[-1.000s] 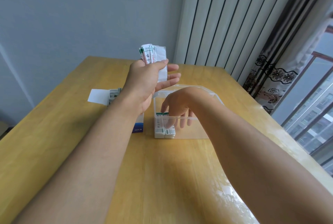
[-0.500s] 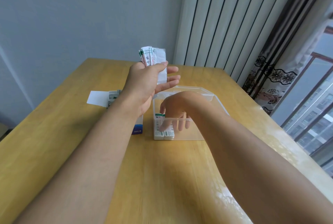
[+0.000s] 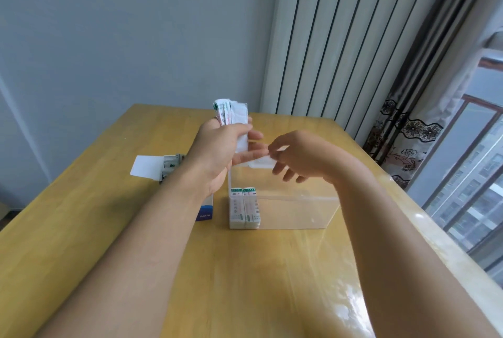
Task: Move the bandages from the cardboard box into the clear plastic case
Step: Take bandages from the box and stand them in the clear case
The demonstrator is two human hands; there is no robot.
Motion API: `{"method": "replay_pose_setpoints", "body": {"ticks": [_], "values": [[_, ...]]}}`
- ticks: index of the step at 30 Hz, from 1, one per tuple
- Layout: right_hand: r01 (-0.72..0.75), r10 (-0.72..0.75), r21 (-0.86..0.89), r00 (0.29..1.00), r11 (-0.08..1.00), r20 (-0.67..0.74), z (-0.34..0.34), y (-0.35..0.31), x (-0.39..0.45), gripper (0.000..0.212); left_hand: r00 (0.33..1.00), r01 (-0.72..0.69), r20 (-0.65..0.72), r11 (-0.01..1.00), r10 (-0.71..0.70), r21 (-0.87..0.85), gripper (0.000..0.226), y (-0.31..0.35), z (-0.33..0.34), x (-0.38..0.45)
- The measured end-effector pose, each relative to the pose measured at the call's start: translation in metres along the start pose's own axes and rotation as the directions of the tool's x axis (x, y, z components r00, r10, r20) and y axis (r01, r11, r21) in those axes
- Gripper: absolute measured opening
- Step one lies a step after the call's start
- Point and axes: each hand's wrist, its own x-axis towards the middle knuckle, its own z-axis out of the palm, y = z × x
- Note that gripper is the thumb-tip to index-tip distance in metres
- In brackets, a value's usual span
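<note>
Head view: left hand (image 3: 217,147) grips fanned paper bandages (image 3: 231,113); right hand (image 3: 302,155) pinches 1 flat wrapper (image 3: 260,162).

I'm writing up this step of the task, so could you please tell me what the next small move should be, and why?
Probably lower the right hand with the single bandage it pinches into the clear plastic case, beside the two stacks standing at its left end. The left hand grips a fan of bandages above, and the case's right side looks unfilled.
</note>
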Motion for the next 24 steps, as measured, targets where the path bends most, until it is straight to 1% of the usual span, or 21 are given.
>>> {"method": "replay_pose_setpoints", "body": {"ticks": [1, 2, 3, 4, 5, 6, 8, 11, 14, 16, 19, 21, 24], "values": [[0.038, -0.026, 0.073, 0.987, 0.997, -0.162, -0.005, 0.007, -0.007, 0.025, 0.999, 0.031, 0.02, 0.999, -0.031, 0.01, 0.014, -0.001, 0.001, -0.002], [0.097, -0.055, 0.124, 0.951, 0.988, -0.303, -0.01, 0.011, -0.013, 0.022, 0.997, 0.061, 0.047, 0.998, -0.061, 0.019, 0.012, -0.001, 0.004, -0.003], [0.165, -0.091, 0.158, 0.914, 0.974, -0.395, -0.013, 0.014, -0.019, 0.021, 0.992, 0.092, 0.082, 0.995, -0.095, 0.032, 0.012, -0.002, 0.006, -0.005], [0.232, -0.134, 0.179, 0.889, 0.956, -0.437, -0.014, 0.015, -0.023, 0.024, 0.985, 0.117, 0.117, 0.992, -0.123, 0.052, 0.012, -0.003, 0.009, -0.006], [0.29, -0.185, 0.186, 0.88, 0.939, -0.437, -0.014, 0.015, -0.026, 0.03, 0.978, 0.136, 0.148, 0.988, -0.146, 0.074, 0.013, -0.004, 0.011, -0.008], [0.333, -0.236, 0.184, 0.882, 0.925, -0.408, -0.015, 0.014, -0.029, 0.036, 0.971, 0.148, 0.174, 0.985, -0.162, 0.091, 0.014, -0.004, 0.013, -0.01], [0.366, -0.3, 0.163, 0.897, 0.916, -0.323, -0.015, 0.012, -0.03, 0.042, 0.954, 0.171, 0.234, 0.98, -0.19, 0.097, 0.019, -0.005, 0.016, -0.013], [0.407, -0.359, 0.158, 0.895, 0.899, -0.266, -0.013, 0.008, -0.028, 0.042, 0.926, 0.188, 0.307, 0.973, -0.221, 0.134, 0.026, -0.004, 0.018, -0.016], [0.466, -0.408, 0.152, 0.861, 0.871, -0.305, -0.009, 0.006, -0.025, 0.034, 0.921, 0.182, 0.304, 0.958, -0.245, 0.221, 0.023, -0.006, 0.016, -0.017], [0.48, -0.407, 0.157, 0.845, 0.863, -0.346, -0.009, 0.007, -0.022, 0.025, 0.918, 0.174, 0.304, 0.946, -0.256, 0.272, 0.02, -0.008, 0.016, -0.017], [0.47, -0.365, 0.233, 0.85, 0.852, -0.379, -0.014, 0.011, -0.021, 0.014, 0.902, 0.176, 0.34, 0.945, -0.266, 0.274, 0.027, -0.009, 0.016, -0.014], [0.453, -0.351, 0.209, 0.852, 0.867, -0.389, -0.018, 0.015, -0.021, 0.007, 0.889, 0.211, 0.366, 0.956, -0.274, 0.203, 0.035, -0.008, 0.016, -0.012], [0.374, -0.314, 0.099, 0.873, 0.922, -0.373, -0.022, 0.02, -0.021, 0.01, 0.884, 0.279, 0.366, 0.956, -0.291, 0.086, 0.04, -0.008, 0.016, -0.011]]}}
